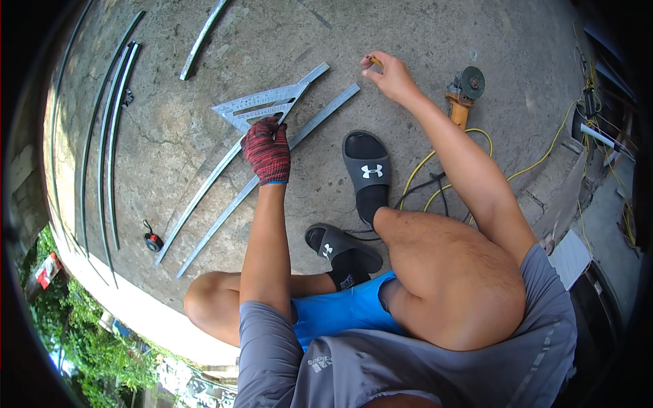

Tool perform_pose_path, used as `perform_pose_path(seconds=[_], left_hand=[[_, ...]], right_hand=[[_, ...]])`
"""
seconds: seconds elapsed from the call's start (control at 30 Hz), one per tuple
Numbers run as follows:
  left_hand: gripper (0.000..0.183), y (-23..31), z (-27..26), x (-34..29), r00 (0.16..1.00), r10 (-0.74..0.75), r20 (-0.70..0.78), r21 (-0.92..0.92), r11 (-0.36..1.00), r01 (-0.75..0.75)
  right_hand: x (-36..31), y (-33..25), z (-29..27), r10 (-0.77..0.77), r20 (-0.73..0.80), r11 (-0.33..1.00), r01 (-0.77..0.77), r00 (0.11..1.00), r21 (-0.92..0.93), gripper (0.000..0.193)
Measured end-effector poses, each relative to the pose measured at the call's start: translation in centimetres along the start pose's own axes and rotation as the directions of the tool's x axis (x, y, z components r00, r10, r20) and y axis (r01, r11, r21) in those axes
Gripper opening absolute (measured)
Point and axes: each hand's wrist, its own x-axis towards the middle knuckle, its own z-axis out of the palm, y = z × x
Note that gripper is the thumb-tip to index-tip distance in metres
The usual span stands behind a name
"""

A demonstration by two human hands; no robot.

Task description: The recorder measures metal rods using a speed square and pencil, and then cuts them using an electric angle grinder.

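Observation:
My left hand (266, 151), in a red and black knit glove, is closed on a grey triangular speed square (255, 102). The square lies across a slim metal bar (204, 189) on the concrete floor, and the glove hides part of where they meet. Close by on the right, a second metal bar (326, 112) runs roughly alongside the first. Beyond the ends of both bars, my bare right hand (394, 78) is raised, pinching a short yellow pencil (375, 61). Its tip is apart from the metal.
An orange angle grinder (460, 105) rests at the right, its disc uppermost, near a looped yellow cord (415, 170). A tape measure (152, 239) lies by the bars' near ends. Several long bars (112, 136) lie left; another bar (198, 42) is farther off. My sandalled foot (367, 160) is near the second bar.

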Motion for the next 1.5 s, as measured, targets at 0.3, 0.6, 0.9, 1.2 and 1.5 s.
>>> perform_pose_path(seconds=[0.3, 0.6, 0.9, 1.2, 1.5], left_hand=[[0.019, 4.7, 0.7, 0.7, 0.949, 0.309, 0.063, -0.013, 0.951, -0.309], [0.031, 2.6, -0.8, 3.0, 0.987, -0.049, -0.154, -0.227, 0.974, 0.013], [0.032, -2.3, -1.2, 6.2, 0.849, -0.113, 0.517, 0.373, 0.922, -0.104], [0.032, -0.8, -4.1, 7.7, 0.748, -0.115, 0.654, 0.093, 0.993, 0.071], [0.034, -2.1, -0.6, 5.4, 0.916, -0.084, 0.393, 0.103, 0.994, 0.047]], right_hand=[[1.5, -5.1, 0.7, -0.045, 0.494, 0.98, -0.057, 0.868, 0.19, 0.032], [1.7, -5.4, -1.4, -0.002, 0.421, 0.99, -0.057, 0.907, 0.128, 0.028], [2.8, -2.3, -6.2, 0.06, -0.037, 0.933, -0.042, 0.998, 0.357, 0.026], [2.1, -1.7, -8.2, 0.056, -0.099, 0.898, -0.006, 0.994, 0.44, 0.026], [2.3, -2.2, -8.0, 0.012, -0.082, 0.902, 0.025, 0.997, 0.432, 0.026]])
